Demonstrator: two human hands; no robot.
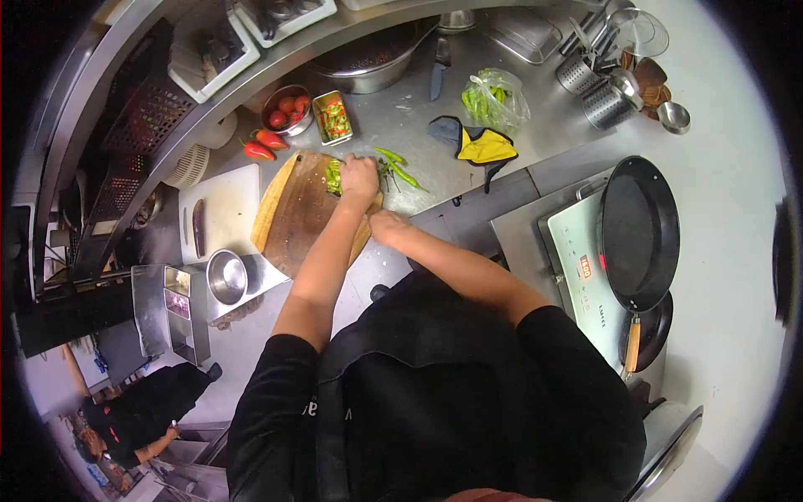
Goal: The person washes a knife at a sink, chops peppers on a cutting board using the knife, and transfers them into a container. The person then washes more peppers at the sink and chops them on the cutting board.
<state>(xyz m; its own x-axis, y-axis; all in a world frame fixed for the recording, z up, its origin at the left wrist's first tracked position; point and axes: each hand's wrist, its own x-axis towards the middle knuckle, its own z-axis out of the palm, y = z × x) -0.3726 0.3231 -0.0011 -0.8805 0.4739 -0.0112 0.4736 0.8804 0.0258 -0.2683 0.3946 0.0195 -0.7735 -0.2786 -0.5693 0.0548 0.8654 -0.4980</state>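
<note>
My left hand (360,176) rests on the upper right part of the wooden cutting board (299,205), its fingers bent together over green peppers. Cut green pieces (334,177) lie just left of its fingers. Close below it, at the board's right edge, my right hand (386,226) is closed, and what it grips is hidden. Whole long green peppers (405,174) lie on the steel counter to the right of my left hand. A rectangular tin of cut red and green peppers (333,118) stands behind the board, beside a bowl of tomatoes (287,110) and red peppers (259,150).
A knife (438,77), a bag of green peppers (495,99) and a yellow-grey cloth (488,147) lie at the back. A pan (641,234) sits on a cooker at right. Left are a white board (219,209) and metal bowl (227,277). Another person (146,410) stands lower left.
</note>
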